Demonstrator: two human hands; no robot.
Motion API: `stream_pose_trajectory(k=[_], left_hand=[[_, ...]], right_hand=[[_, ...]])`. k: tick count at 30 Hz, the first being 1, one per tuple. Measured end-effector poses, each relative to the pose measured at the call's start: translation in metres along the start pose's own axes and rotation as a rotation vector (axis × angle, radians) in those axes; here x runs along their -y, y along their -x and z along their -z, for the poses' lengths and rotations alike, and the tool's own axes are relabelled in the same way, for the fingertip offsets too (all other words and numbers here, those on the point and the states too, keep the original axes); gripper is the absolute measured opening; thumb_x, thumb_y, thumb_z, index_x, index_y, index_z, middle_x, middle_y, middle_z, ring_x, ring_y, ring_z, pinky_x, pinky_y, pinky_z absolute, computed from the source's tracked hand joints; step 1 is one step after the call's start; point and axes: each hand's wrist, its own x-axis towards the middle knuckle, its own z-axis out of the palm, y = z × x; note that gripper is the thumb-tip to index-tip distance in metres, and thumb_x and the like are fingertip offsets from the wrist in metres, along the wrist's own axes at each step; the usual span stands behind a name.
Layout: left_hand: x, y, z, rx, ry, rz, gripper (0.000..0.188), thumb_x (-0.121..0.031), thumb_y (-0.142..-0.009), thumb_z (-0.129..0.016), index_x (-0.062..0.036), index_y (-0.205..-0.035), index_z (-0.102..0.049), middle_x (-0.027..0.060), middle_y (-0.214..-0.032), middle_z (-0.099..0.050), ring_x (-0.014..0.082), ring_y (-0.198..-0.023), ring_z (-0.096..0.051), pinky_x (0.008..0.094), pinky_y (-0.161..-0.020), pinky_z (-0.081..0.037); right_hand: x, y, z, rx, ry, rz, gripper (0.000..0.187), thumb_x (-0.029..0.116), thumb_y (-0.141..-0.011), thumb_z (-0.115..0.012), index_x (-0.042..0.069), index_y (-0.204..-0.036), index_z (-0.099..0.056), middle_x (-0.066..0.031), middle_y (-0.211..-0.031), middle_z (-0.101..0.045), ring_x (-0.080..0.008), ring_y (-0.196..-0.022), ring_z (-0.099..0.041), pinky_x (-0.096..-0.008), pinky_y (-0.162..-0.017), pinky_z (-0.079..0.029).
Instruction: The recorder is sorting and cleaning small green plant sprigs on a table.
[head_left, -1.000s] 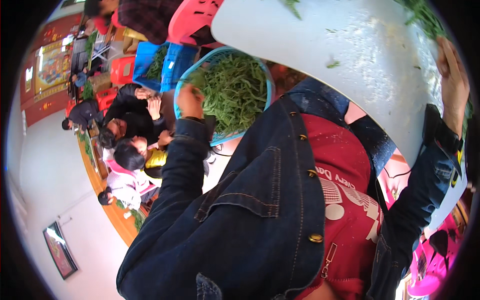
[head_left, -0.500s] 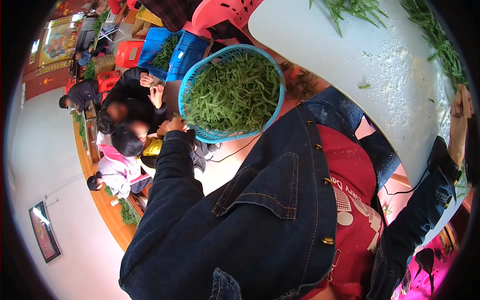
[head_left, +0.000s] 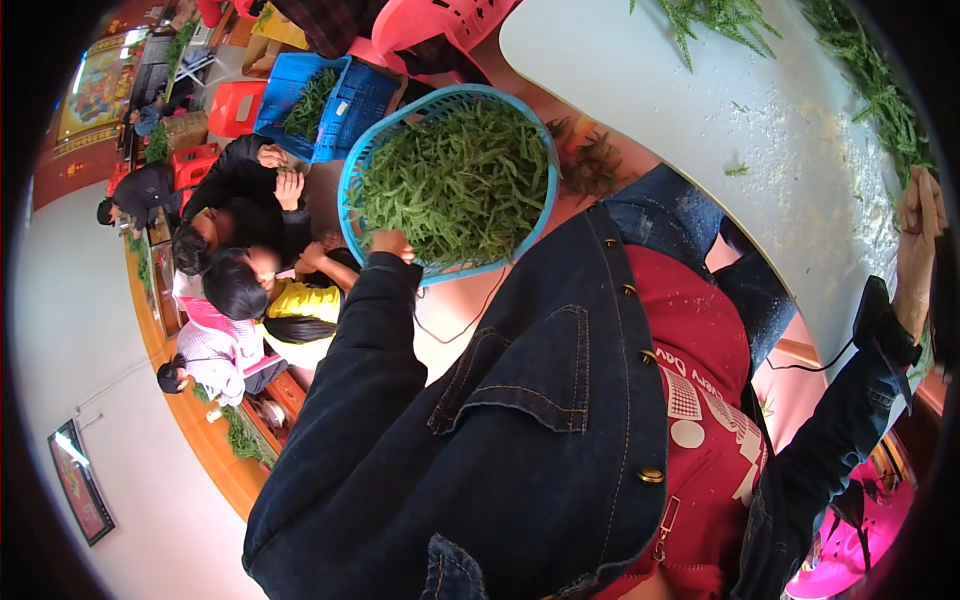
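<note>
At basket rim: left hand pinching blue basket of green stems.
Right hand: on white table; grip unclear.

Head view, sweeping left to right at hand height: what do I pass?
Seated people at the left → left hand on the round blue plastic basket of green stalks → white round table → right hand.

Pale wall with framed picture; white round table; red plastic chairs; wooden bench.
</note>
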Motion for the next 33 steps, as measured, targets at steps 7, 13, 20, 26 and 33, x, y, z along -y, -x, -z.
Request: stream_pose_trajectory(k=[7, 13, 20, 26, 33], left_hand=[[-0.053, 0.081, -0.176, 0.201, -0.704, -0.319, 0.036, -0.028, -0.081, -0.053, -0.0026, -0.055, -0.057, 0.0082, -0.050, -0.057, 0.0177, -0.037, -0.053, 0.0306, -0.034, -0.039], [-0.139, 0.174, -0.221, 0.300, -0.838, -0.281, 0.037, -0.030, -0.085, -0.054, -0.0025, -0.060, -0.057, 0.0035, -0.049, -0.050, 0.0126, -0.040, -0.047, 0.0279, -0.038, -0.035], [-0.262, 0.299, -0.271, 0.607, -0.985, -0.565, 0.039, -0.032, -0.089, -0.052, -0.0016, -0.066, -0.056, 0.0018, -0.055, -0.050, 0.0078, -0.047, -0.043, 0.0244, -0.045, -0.033], [-0.333, 0.399, -0.348, 0.840, -0.791, -0.830, 0.029, -0.023, -0.091, -0.051, -0.0023, -0.071, -0.056, 0.0000, -0.055, -0.050, 0.0038, -0.048, -0.041, 0.0205, -0.045, -0.031], [-0.376, 0.388, -0.454, 0.995, -0.833, -1.100, 0.028, -0.024, -0.092, -0.051, -0.0016, -0.075, -0.057, -0.0014, -0.058, -0.051, 0.0028, -0.048, -0.042, 0.0174, -0.045, -0.032]], right_hand=[[-0.018, -0.003, 0.036, -0.174, 0.259, -0.062, 0.022, 0.017, -0.092, -0.051, 0.000, -0.101, -0.061, 0.0046, -0.067, -0.040, -0.0040, -0.057, -0.029, -0.0191, -0.051, -0.021], [-0.036, -0.002, 0.042, -0.155, 0.000, -0.039, 0.018, 0.015, -0.090, -0.053, -0.002, -0.093, -0.060, 0.0045, -0.064, -0.042, -0.0035, -0.052, -0.030, -0.0179, -0.048, -0.022], [-0.031, -0.002, 0.051, -0.202, -0.099, -0.051, 0.018, 0.016, -0.089, -0.056, -0.001, -0.084, -0.061, 0.0047, -0.061, -0.044, -0.0026, -0.051, -0.033, -0.0180, -0.047, -0.024], [-0.038, -0.007, 0.054, -0.166, 0.018, -0.099, 0.018, 0.016, -0.090, -0.053, 0.000, -0.086, -0.059, 0.0034, -0.062, -0.047, -0.0027, -0.051, -0.034, -0.0176, -0.046, -0.025], [-0.026, -0.025, 0.054, 0.079, 0.427, -0.131, 0.017, 0.018, -0.087, -0.055, 0.002, -0.087, -0.060, 0.0029, -0.064, -0.052, -0.0036, -0.055, -0.042, -0.0180, -0.049, -0.031]])
